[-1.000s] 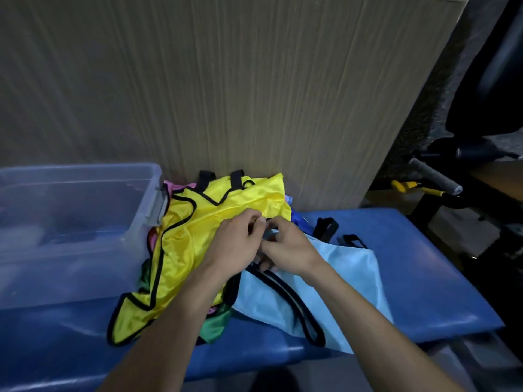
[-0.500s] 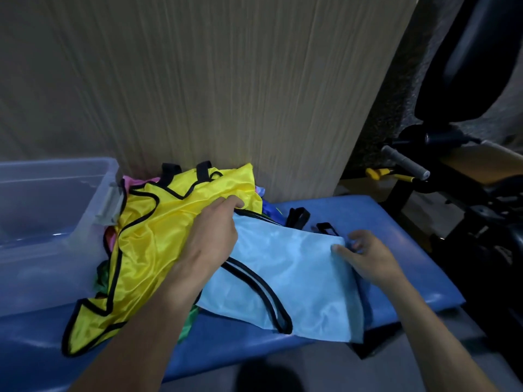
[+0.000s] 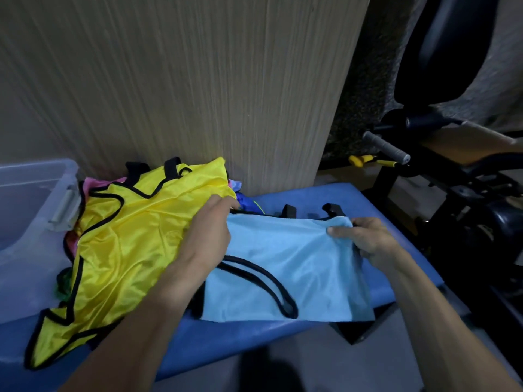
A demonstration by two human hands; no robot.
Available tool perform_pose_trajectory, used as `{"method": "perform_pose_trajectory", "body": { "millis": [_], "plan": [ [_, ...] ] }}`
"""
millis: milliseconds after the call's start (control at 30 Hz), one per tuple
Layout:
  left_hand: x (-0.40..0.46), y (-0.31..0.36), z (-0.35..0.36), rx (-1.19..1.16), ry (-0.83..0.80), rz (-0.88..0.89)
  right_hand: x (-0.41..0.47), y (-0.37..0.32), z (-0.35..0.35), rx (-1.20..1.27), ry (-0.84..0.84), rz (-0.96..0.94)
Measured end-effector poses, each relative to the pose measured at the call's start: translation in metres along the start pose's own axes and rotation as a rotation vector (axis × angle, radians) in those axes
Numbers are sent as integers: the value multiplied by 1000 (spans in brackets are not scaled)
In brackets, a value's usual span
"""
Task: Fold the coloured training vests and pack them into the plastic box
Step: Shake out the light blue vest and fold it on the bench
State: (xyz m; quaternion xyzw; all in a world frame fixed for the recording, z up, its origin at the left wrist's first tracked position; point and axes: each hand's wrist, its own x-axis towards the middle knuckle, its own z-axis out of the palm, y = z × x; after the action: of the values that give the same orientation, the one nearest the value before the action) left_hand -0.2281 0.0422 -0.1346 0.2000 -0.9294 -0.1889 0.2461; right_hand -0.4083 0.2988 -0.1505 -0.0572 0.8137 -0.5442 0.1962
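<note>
1. The light blue vest [image 3: 285,267] lay spread on the blue bench [image 3: 396,222], right of the yellow vest [image 3: 127,250], ready for folding.
2. The right hand [image 3: 365,239] pinched its far corner taut.
3. The left hand [image 3: 209,230] pressed its opposite corner; grip unclear.
4. The plastic box [image 3: 34,210] stood left of the yellow vest.

The blue bench [image 3: 297,199] lay bare only at its far right end, toward two o'clock, and along the near edge at six. A wooden panel [image 3: 198,80] walled off everything from ten to one o'clock. At nine o'clock the plastic box [image 3: 34,176] stood open-topped, its latch [image 3: 63,206] touching the heap of vests [image 3: 119,236] that filled the bench between box and centre. The light blue vest [image 3: 283,264] covered the middle. At three o'clock a black machine frame [image 3: 452,193] with a grey handle [image 3: 386,145] crowded the bench's right side.
</note>
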Motion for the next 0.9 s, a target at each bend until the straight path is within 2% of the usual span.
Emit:
{"method": "perform_pose_trajectory", "body": {
  "millis": [133,267,400,500,567,667,767,900],
  "plan": [
    [-1,25,33,-52,-137,79,14,15,-29,-114,130,8],
    [10,24,40,-37,-130,27,19,20,-43,-24,25,108],
    [11,24,38,76,-149,41,20,24,-47,-38,-7,104],
    [4,35,39,345,-49,158,21,26,-47,-114,4,71],
    [-5,56,46,335,-38,301,24,26,-47,-101,-16,66],
    [-24,78,68,302,-131,494,25,24,-51,-7,-18,149],
    [-28,57,80,448,-348,406,25,24,-57,-8,-62,183],
    [-24,20,83,499,-414,374,19,26,-56,-67,-99,153]
  ]
}}
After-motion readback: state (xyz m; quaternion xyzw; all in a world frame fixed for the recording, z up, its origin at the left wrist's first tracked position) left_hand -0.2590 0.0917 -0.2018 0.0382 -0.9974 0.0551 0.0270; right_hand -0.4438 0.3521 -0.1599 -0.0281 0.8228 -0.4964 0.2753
